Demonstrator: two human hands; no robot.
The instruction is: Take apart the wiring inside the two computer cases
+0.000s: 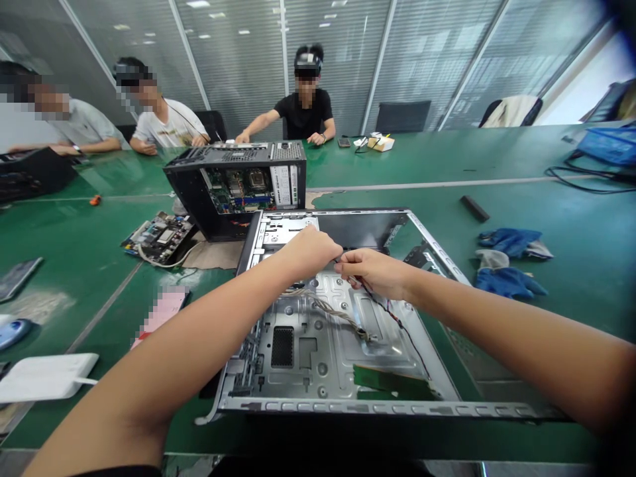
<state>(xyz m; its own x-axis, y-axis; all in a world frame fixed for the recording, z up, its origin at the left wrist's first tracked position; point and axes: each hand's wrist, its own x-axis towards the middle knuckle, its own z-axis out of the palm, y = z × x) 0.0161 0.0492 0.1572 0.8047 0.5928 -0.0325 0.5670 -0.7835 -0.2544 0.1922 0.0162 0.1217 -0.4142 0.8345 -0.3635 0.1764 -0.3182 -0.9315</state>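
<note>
An opened computer case (342, 407) lies flat on the green table in front of me, its bare metal inside facing up. Over its far middle, my left hand (318, 250) is closed, its fingertips meeting those of my right hand. My right hand (372, 270) pinches a thin dark cable (392, 315) that runs down toward the near right of the case. What sits between the left fingertips is hidden. A bundle of beige wires (338, 313) lies loose across the metal floor below both hands. Near the front edge is a green strip (390, 380).
A second, upright computer case (238, 189) stands behind, with a circuit board (161, 237) at its left. Blue gloves (511, 265) and a dark bar (474, 208) lie right. A white box-shaped device (50, 376) and phone (20, 278) lie left. Several people sit across the table.
</note>
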